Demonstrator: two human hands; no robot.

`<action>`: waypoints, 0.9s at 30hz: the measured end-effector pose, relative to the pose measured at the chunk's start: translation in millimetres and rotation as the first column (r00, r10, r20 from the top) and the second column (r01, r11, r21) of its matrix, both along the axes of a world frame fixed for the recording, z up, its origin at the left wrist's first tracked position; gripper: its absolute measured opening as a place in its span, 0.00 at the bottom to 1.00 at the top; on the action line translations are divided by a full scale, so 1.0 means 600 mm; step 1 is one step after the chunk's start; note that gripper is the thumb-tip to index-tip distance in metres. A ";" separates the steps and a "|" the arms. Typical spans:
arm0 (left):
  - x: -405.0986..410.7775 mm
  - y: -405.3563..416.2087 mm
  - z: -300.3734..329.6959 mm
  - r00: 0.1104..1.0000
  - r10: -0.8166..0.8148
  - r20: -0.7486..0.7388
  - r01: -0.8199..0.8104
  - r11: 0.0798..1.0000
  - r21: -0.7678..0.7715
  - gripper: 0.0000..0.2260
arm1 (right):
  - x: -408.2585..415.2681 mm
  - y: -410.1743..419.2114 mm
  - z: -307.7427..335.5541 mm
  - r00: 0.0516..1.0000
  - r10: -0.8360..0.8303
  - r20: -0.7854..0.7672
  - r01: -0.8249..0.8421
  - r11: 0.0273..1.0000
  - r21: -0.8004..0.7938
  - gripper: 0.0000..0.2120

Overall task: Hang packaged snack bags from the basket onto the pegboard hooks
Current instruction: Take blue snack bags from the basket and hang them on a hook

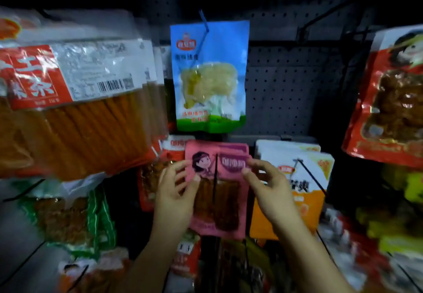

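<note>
A pink snack bag with a cartoon face hangs in the lower middle, with a black hook running down its front. My left hand pinches the bag's upper left edge between thumb and fingers. My right hand pinches its upper right corner. The dark pegboard fills the wall behind. The basket is out of view.
A blue and green bag hangs on a blue hook above. Large red bags of orange sticks crowd the left. White and orange bags hang right of the pink one, red bags at far right. Bare hooks stick out at upper right.
</note>
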State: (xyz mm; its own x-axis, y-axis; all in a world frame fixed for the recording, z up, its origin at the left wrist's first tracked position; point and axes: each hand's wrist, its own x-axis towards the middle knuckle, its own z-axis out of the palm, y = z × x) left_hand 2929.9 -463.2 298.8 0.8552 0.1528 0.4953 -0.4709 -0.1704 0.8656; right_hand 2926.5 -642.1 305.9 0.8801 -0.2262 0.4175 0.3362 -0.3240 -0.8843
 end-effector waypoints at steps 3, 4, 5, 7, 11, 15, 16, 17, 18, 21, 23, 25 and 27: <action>-0.074 -0.013 -0.026 0.994 -0.106 0.009 0.106 0.994 0.030 0.12 | -0.095 -0.025 -0.057 0.999 -0.034 -0.024 0.035 0.997 0.068 0.07; -0.096 -0.020 -0.036 0.992 -0.127 0.022 0.126 0.990 0.058 0.12 | -0.129 -0.035 -0.077 0.998 -0.051 -0.049 0.055 0.994 0.093 0.06; -0.117 -0.029 -0.048 0.990 -0.141 0.029 0.138 0.987 0.083 0.12 | -0.164 -0.046 -0.100 0.995 -0.072 -0.075 0.080 0.992 0.102 0.06; -0.154 -0.049 -0.076 0.985 -0.173 0.013 0.170 0.979 0.110 0.09 | -0.236 -0.068 -0.150 0.981 -0.137 -0.138 0.150 0.984 0.091 0.06; -0.226 -0.118 -0.171 0.916 -0.341 -0.212 0.371 0.921 0.117 0.05 | -0.382 -0.112 -0.257 0.903 -0.285 -0.321 0.333 0.937 0.105 0.08; -0.303 -0.225 -0.302 0.711 -0.544 -0.446 0.643 0.760 0.099 0.08 | -0.507 -0.176 -0.373 0.761 -0.384 -0.523 0.492 0.867 0.080 0.10; -0.321 -0.251 -0.342 0.649 -0.571 -0.502 0.695 0.714 0.087 0.10 | -0.535 -0.195 -0.402 0.713 -0.408 -0.570 0.535 0.842 0.066 0.11; -0.337 -0.280 -0.384 0.589 -0.587 -0.555 0.738 0.670 0.074 0.12 | -0.559 -0.217 -0.432 0.667 -0.430 -0.609 0.579 0.813 0.060 0.12; -0.351 -0.308 -0.428 0.531 -0.590 -0.608 0.771 0.634 0.058 0.13 | -0.582 -0.240 -0.463 0.624 -0.441 -0.646 0.619 0.783 0.063 0.12; -0.392 -0.386 -0.575 0.396 -0.540 -0.743 0.811 0.584 0.007 0.14 | -0.641 -0.308 -0.573 0.491 -0.439 -0.752 0.679 0.734 0.014 0.11; -0.412 -0.440 -0.682 0.351 -0.476 -0.806 0.811 0.585 0.007 0.13 | -0.667 -0.362 -0.658 0.414 -0.421 -0.807 0.684 0.729 -0.030 0.11; -0.431 -0.493 -0.798 0.307 -0.415 -0.857 0.813 0.582 0.009 0.10 | -0.688 -0.413 -0.754 0.334 -0.388 -0.859 0.664 0.743 -0.078 0.09; -0.445 -0.543 -0.917 0.277 -0.360 -0.891 0.807 0.591 0.012 0.08 | -0.703 -0.465 -0.856 0.273 -0.357 -0.893 0.628 0.770 -0.116 0.06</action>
State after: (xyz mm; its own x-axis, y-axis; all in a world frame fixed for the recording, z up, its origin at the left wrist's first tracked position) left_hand 2662.8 -788.9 -251.2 0.6186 -0.5753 -0.5351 0.1839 -0.5561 0.8105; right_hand 2504.6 -921.2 -207.9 0.4030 -0.7095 -0.5781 -0.7559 0.0980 -0.6473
